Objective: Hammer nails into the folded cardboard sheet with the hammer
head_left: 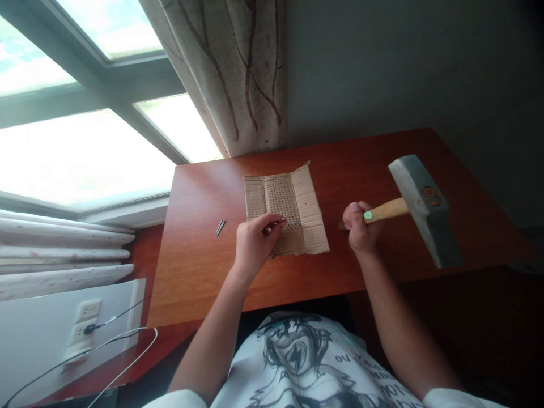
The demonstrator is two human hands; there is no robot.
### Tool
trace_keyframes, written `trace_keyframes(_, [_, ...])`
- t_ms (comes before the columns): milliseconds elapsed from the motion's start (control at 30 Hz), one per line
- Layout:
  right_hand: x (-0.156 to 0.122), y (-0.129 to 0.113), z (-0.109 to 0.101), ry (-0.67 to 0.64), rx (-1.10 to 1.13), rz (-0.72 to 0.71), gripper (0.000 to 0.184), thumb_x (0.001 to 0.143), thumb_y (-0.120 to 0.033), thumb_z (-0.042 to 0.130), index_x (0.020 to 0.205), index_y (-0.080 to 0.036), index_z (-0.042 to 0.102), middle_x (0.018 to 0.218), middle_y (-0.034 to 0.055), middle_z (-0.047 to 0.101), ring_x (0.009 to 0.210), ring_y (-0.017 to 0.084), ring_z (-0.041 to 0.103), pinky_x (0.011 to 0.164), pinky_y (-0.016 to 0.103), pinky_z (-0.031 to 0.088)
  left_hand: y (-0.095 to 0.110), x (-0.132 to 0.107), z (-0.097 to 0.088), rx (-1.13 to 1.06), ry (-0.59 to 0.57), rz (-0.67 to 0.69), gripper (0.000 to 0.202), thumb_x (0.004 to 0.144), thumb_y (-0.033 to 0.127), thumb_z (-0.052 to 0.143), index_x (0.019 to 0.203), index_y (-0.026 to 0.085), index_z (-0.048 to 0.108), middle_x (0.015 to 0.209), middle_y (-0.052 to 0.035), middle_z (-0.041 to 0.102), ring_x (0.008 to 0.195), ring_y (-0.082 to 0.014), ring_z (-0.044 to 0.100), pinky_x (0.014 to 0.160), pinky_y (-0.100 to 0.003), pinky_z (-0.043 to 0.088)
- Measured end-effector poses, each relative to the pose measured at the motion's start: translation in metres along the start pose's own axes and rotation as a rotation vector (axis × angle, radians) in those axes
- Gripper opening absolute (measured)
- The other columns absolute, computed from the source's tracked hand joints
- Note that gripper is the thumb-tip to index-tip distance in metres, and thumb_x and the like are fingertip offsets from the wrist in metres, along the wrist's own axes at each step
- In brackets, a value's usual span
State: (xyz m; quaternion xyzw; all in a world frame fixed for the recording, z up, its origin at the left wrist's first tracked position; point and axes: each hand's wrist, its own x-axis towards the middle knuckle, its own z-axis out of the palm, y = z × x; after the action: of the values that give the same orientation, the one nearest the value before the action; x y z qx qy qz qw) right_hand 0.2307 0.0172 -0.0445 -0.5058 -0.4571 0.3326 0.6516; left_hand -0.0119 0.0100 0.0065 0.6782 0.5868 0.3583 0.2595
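Observation:
My right hand [360,228] is wrapped around the wooden handle of a large hammer [419,201]. Its heavy grey metal head is raised to the right of the cardboard. With finger and thumb closed in a pinch, my left hand [257,238] holds a nail [283,219] over the near part of a creased piece of cardboard [312,221]; only the nail's top shows. Rows of small dark holes or dots cover the cardboard's middle panel, and a few shiny points show near my fingertips. Left of the cardboard, a few loose nails [220,227] lie together on the table.
The reddish-brown wooden table [199,272] reaches from the window side to the right. Behind it hang a patterned curtain [255,73] and a dark wall. At lower left, cables [123,334] run near a wall socket [87,320].

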Motion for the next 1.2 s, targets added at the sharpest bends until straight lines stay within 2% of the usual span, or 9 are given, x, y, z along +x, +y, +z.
trace_keyframes(367, [-0.0007, 0.0007, -0.0004, -0.008, -0.013, 0.001, 0.051, 0.090, -0.052, 0.062, 0.057, -0.023, 0.037, 0.048, -0.0060, 0.033, 0.043, 0.009, 0.031, 0.041, 0.026, 0.023, -0.0030, -0.0012, 0.0001, -0.021, 0.000, 0.001, 0.010, 0.084, 0.027, 0.071, 0.086, 0.020, 0.077, 0.078, -0.0012, 0.078, 0.058, -0.0115, 0.065, 0.059, -0.021, 0.050])
trace_keyframes(933, [-0.0020, -0.0036, -0.0004, -0.017, -0.135, 0.025, 0.052, 0.090, -0.059, 0.056, 0.058, -0.025, 0.035, 0.048, -0.0050, 0.035, 0.044, 0.011, 0.033, 0.043, 0.027, 0.026, -0.0030, 0.0001, 0.0004, 0.025, 0.020, 0.057, 0.008, 0.085, 0.024, 0.070, 0.086, 0.020, 0.078, 0.078, -0.0013, 0.079, 0.057, -0.0113, 0.065, 0.059, -0.021, 0.050])
trace_keyframes(1200, [-0.0016, 0.0005, -0.0009, -0.015, -0.061, 0.002, 0.051, 0.091, -0.054, 0.059, 0.058, -0.024, 0.036, 0.048, -0.0056, 0.034, 0.044, 0.010, 0.032, 0.043, 0.028, 0.024, -0.0035, -0.0004, 0.0008, 0.050, 0.007, 0.083, 0.009, 0.085, 0.023, 0.070, 0.087, 0.020, 0.078, 0.076, -0.0013, 0.078, 0.055, -0.0107, 0.063, 0.056, -0.020, 0.048])
